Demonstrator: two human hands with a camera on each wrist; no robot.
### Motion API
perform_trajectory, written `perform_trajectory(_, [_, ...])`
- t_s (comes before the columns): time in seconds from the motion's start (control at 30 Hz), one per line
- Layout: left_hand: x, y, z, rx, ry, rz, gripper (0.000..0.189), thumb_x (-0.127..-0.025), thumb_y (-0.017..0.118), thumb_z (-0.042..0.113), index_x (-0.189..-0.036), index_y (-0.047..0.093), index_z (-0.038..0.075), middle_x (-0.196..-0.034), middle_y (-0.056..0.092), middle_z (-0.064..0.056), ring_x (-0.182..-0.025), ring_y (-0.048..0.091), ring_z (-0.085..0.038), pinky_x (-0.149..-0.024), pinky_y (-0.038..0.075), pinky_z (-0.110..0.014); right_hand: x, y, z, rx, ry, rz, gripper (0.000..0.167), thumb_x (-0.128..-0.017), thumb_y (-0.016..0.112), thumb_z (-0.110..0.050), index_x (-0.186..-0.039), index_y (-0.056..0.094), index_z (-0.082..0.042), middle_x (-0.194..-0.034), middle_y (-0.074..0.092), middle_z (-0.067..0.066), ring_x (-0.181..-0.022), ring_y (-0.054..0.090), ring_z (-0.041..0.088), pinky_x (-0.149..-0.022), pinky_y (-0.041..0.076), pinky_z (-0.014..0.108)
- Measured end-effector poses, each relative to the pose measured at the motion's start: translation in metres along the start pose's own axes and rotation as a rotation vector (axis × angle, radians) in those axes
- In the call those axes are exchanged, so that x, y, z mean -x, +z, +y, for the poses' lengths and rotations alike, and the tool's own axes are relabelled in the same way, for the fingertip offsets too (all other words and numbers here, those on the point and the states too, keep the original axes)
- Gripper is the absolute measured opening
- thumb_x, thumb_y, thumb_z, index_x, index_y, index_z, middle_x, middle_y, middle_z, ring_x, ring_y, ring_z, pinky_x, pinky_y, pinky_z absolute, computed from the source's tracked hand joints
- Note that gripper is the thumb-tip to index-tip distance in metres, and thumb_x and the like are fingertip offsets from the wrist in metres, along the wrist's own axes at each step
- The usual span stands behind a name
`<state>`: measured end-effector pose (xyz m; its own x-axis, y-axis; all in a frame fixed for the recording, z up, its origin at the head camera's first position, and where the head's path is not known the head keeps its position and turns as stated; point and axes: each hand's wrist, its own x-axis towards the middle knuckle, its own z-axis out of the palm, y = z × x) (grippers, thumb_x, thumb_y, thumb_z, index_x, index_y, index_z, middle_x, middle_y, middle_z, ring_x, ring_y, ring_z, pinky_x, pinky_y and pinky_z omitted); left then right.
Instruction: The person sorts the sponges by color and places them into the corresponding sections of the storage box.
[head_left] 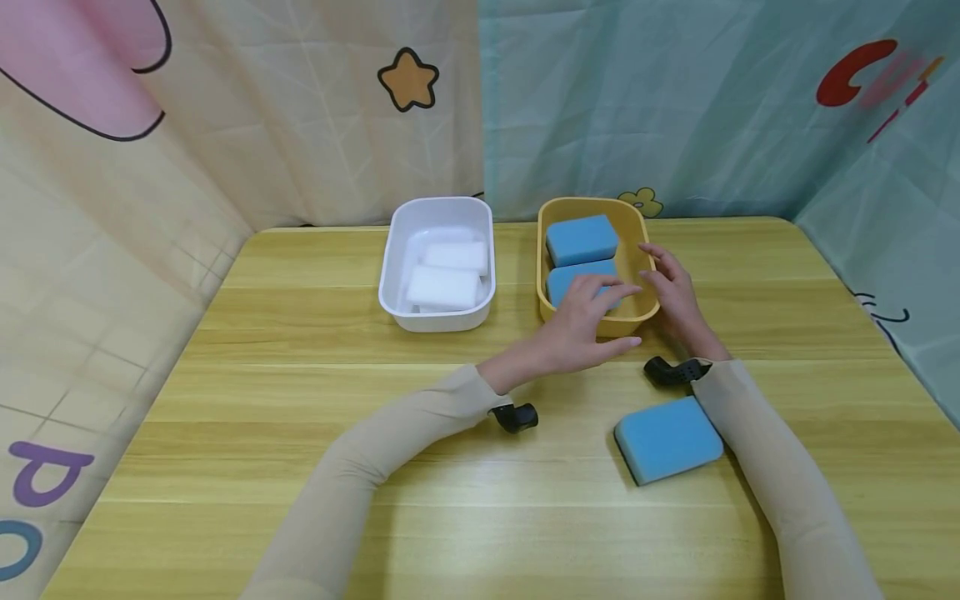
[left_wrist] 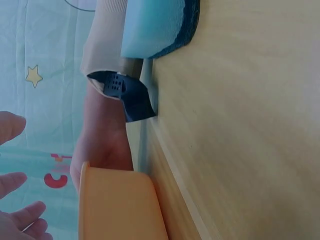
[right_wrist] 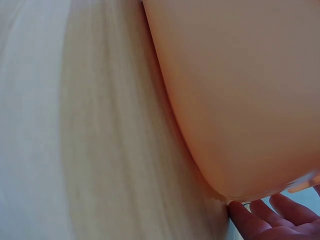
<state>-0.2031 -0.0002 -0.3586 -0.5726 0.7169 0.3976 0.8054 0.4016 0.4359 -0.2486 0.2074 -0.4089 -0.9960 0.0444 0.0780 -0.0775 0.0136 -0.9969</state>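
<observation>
A yellow plastic basin (head_left: 611, 327) stands at the back of the table with two blue sponges (head_left: 581, 240) side by side in it. My left hand (head_left: 573, 333) hovers over its front edge, fingers spread and holding nothing, partly hiding the nearer sponge. At the basin's right side, my right hand (head_left: 677, 298) has its fingers at the rim. In the right wrist view, the fingertips (right_wrist: 241, 216) lie close against the outside of the basin (right_wrist: 240, 100). A third blue sponge (head_left: 669, 440), with a dark underside, rests on the table beside my right sleeve.
Left of the yellow basin stands a white basin (head_left: 438, 320) holding white sponges (head_left: 444, 287). The wooden table (head_left: 285, 433) ends at the back against printed curtains (head_left: 315, 108). Each wrist carries a black camera mount (head_left: 516, 417).
</observation>
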Motion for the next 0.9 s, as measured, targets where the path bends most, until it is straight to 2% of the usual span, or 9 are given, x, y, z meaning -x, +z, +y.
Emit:
perform_trajectory(0.13, [0.004, 0.001, 0.005, 0.009, 0.018, -0.031, 0.060, -0.084, 0.068, 0.036, -0.134, 0.049, 0.009, -0.133, 0.044, -0.012, -0.127, 0.036, -0.025, -0.108, 0.031, -0.036, -0.001, 0.000, 0.000, 0.013, -0.008, 0.007, 0.042, -0.097, 0.043, -0.010, -0.140, 0.041, -0.012, -0.130, 0.042, 0.011, -0.102, 0.049, 0.011, -0.074, 0.050, 0.011])
perform_trajectory(0.33, [0.010, 0.004, 0.012, 0.010, 0.013, -0.094, 0.060, -0.084, 0.068, 0.037, -0.134, 0.048, 0.011, -0.135, 0.043, -0.010, -0.127, 0.035, -0.024, -0.109, 0.030, -0.035, -0.002, 0.000, 0.000, 0.050, -0.013, 0.010, 0.043, -0.098, 0.043, -0.011, -0.141, 0.040, -0.013, -0.137, 0.038, 0.017, -0.104, 0.049, 0.010, -0.077, 0.049, 0.011])
perform_trajectory(0.6, [0.021, 0.015, 0.019, 0.045, -0.003, -0.244, 0.063, -0.085, 0.065, 0.040, -0.140, 0.043, 0.015, -0.140, 0.038, -0.008, -0.131, 0.030, -0.021, -0.109, 0.031, -0.030, 0.000, -0.001, -0.001, 0.068, 0.006, 0.004, 0.043, -0.099, 0.040, -0.013, -0.141, 0.038, -0.012, -0.139, 0.034, 0.021, -0.104, 0.050, 0.015, -0.071, 0.052, 0.012])
perform_trajectory(0.9, [0.029, 0.022, 0.025, 0.088, -0.024, -0.308, 0.064, -0.085, 0.065, 0.041, -0.140, 0.042, 0.016, -0.139, 0.038, -0.006, -0.129, 0.030, -0.019, -0.103, 0.035, -0.028, -0.001, 0.000, 0.000, 0.015, -0.010, 0.005, 0.042, -0.097, 0.042, -0.009, -0.140, 0.039, -0.007, -0.134, 0.038, 0.017, -0.100, 0.051, 0.012, -0.072, 0.052, 0.013])
